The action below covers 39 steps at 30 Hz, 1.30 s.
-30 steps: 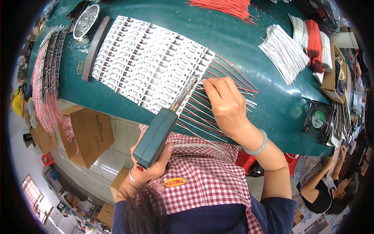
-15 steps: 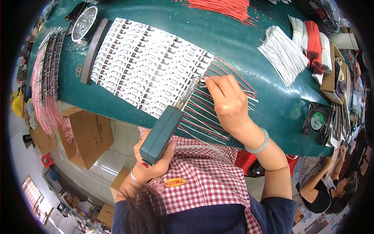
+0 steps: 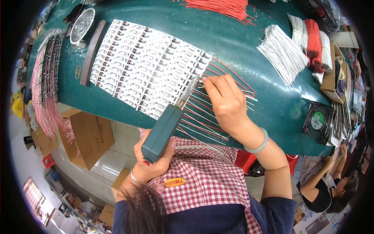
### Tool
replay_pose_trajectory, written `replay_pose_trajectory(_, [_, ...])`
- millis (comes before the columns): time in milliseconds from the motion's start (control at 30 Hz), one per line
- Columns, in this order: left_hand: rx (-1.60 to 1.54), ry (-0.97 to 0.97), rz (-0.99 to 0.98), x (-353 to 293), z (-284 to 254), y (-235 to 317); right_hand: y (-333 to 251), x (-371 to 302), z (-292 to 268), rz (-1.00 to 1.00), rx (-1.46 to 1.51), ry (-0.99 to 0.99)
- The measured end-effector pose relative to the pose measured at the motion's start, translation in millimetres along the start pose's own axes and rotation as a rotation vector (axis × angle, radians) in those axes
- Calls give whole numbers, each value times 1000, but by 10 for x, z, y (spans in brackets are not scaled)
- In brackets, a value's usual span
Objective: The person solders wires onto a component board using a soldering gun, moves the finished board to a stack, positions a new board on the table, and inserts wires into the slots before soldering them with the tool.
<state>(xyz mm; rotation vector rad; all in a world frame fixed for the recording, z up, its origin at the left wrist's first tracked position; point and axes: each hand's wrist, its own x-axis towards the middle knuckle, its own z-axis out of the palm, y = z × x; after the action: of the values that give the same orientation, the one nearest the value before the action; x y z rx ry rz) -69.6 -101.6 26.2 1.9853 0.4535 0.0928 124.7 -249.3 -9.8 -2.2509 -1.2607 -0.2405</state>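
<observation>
In my left hand [image 3: 152, 168] I grip the dark green boxy handle of a soldering iron [image 3: 163, 132]. Its metal tip reaches up to the right edge of a panel of white circuit boards [image 3: 150, 64], near my right fingertips. My right hand [image 3: 227, 99] is closed in a pinch at that edge, on the end of a thin wire [image 3: 201, 80]. Red and white wires [image 3: 202, 123] fan out from the panel's right edge, some passing under my right hand. Small dark and orange parts sit in rows on the panel's left part.
A dark bar [image 3: 93, 54] lies along the panel's left side, near a metal bowl [image 3: 82, 25]. Wired boards [image 3: 46, 74] stand far left. White wires [image 3: 282, 52], red wires [image 3: 220, 7] and a black fan [image 3: 318, 121] lie on the green table [image 3: 269, 113]. Another person [image 3: 321, 187] works at right.
Both hands stay almost in place, with the iron's tip still at the panel's edge. The panel and bar appear shifted very slightly left in the picture.
</observation>
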Motion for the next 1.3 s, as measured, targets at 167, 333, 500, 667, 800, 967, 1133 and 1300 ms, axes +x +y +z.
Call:
replay_pose_trajectory(167, [58,2,7,-39,-51,5,27,-6,18,-40,-24,11])
replay_pose_trajectory(333, [24,28,21,-5,-50,27,25,-9,4,-38,-27,0])
replay_pose_trajectory(500, [83,7,47,56,-26,46,70,30,-42,-45,-26,33])
replay_pose_trajectory(667, [33,15,39,99,9,41,131,31,3,-43,-30,38])
replay_pose_trajectory(800, [56,-29,16,96,5,13,134,26,11,-31,-32,22])
replay_pose_trajectory(967, [-24,-11,-22,91,19,8,133,27,23,-34,-28,28])
replay_pose_trajectory(1133, [12,-49,2,103,7,21,125,18,15,-22,-37,22])
replay_pose_trajectory(1300, [14,-45,-13,108,16,19,86,36,13,-1,-41,23])
